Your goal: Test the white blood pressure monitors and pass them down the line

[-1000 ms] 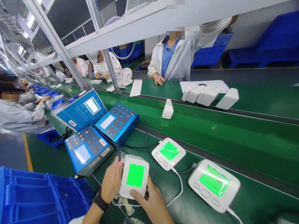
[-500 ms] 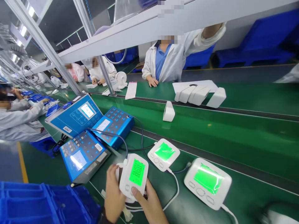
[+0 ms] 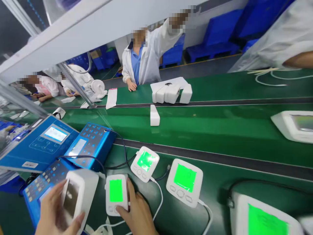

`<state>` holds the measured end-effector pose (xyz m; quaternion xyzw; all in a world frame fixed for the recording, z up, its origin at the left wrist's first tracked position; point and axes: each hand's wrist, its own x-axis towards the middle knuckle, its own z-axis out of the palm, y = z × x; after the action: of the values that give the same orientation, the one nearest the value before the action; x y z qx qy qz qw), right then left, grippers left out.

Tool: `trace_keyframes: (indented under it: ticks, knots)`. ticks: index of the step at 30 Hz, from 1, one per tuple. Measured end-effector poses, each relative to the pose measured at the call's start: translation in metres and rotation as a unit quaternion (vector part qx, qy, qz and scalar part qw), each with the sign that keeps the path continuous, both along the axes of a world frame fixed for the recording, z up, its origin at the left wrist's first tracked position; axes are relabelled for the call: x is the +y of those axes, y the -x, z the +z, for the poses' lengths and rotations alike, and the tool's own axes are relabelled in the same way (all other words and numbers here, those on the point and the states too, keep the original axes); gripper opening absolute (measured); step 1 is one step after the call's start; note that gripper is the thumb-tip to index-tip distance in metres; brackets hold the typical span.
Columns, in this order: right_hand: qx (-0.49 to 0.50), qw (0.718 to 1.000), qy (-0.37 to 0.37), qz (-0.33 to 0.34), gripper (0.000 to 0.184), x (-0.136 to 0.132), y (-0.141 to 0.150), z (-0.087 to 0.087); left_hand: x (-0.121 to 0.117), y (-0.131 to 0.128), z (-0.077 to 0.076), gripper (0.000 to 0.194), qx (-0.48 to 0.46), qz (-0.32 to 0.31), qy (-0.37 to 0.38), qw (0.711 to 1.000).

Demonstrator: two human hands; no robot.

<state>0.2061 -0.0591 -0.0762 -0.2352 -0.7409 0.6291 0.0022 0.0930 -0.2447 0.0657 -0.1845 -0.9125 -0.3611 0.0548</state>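
Observation:
My left hand [image 3: 50,210] grips a white blood pressure monitor [image 3: 88,184], tilted on its side, its screen dark. Just right of it, my right hand [image 3: 140,212] holds another white blood pressure monitor [image 3: 115,192] with a plain green lit screen. The right thumb lies by its lower buttons and the fingers wrap its right side. Beyond that hand sit a smaller-looking lit monitor [image 3: 145,164] and a further lit monitor [image 3: 185,182], both with white cables. A large lit monitor [image 3: 265,217] is cut off at the lower right.
Blue test boxes [image 3: 89,138] with dark leads stand at the left. A green conveyor belt [image 3: 217,127] runs across, carrying a white monitor [image 3: 155,116] and a dark-screened one [image 3: 297,125]. Behind it, a co-worker [image 3: 143,60] sits near several white units [image 3: 167,94].
My left hand has moved left with the dark-screened monitor, away from the lit one in my right hand. The lit screen has lost its digits. The view has swung right.

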Motion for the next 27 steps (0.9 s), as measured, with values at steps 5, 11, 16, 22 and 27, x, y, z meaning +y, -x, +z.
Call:
trace_keyframes:
  ticks: [5, 11, 16, 22, 27]
  knots:
    - [0.037, 0.995, -0.094, 0.006, 0.103, -0.003, 0.012, 0.009, 0.196, 0.081, 0.008, 0.084, 0.059, -0.256, 0.063, 0.963]
    - [0.059, 0.994, -0.090, 0.006, 0.103, -0.001, 0.011, 0.009, 0.372, 0.137, -0.058, 0.084, -0.011, -0.231, 0.229, 0.946]
    - [0.060, 0.992, -0.108, -0.006, 0.098, 0.000, 0.010, 0.007, 0.413, 0.163, -0.051, 0.079, 0.047, -0.316, 0.323, 0.891]
    - [0.070, 0.991, -0.115, -0.007, 0.097, -0.005, 0.005, 0.007, 0.474, 0.123, -0.029, 0.051, 0.157, -0.550, 0.359, 0.738]
    - [0.075, 0.988, -0.134, -0.019, 0.098, -0.004, 0.009, 0.007, 0.493, 0.100, -0.035, 0.049, 0.196, -0.588, 0.398, 0.676]
